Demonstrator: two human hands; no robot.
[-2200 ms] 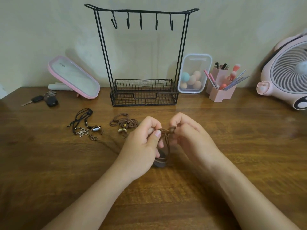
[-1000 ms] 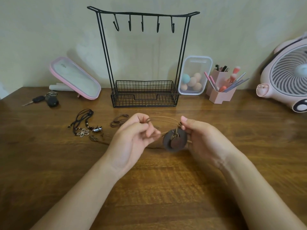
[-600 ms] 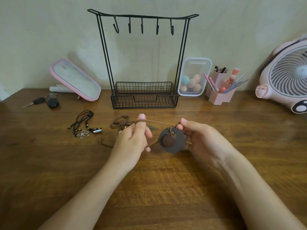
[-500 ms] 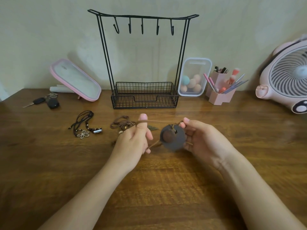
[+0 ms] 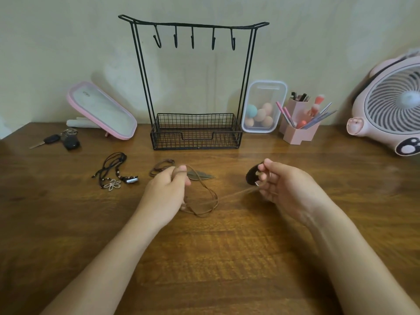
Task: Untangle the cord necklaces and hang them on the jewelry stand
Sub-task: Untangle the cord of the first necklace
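Left hand [image 5: 167,192] pinches the brown cord necklace [image 5: 205,202] at centre frame, and right hand [image 5: 287,188] grips its dark round pendant [image 5: 251,176]. Cord looks limp, light and snag-prone, so it is best held near the pendant, loop spread for the jewelry stand [image 5: 168,135] hooks.

Wooden table [image 5: 227,258] — dark brown, glossy, with visible grain — extends beneath the grip and to both sides of it. Plain pale wall [image 5: 68,42] rises beyond the grip, at the table's far edge. Lighting: soft, diffuse.

pink fan [image 5: 391,110] cut off by the right edge, dark round pendant [image 5: 251,177] blurred and half hidden by the right hand [image 5: 286,189], cord [image 5: 236,193] beside it blurred
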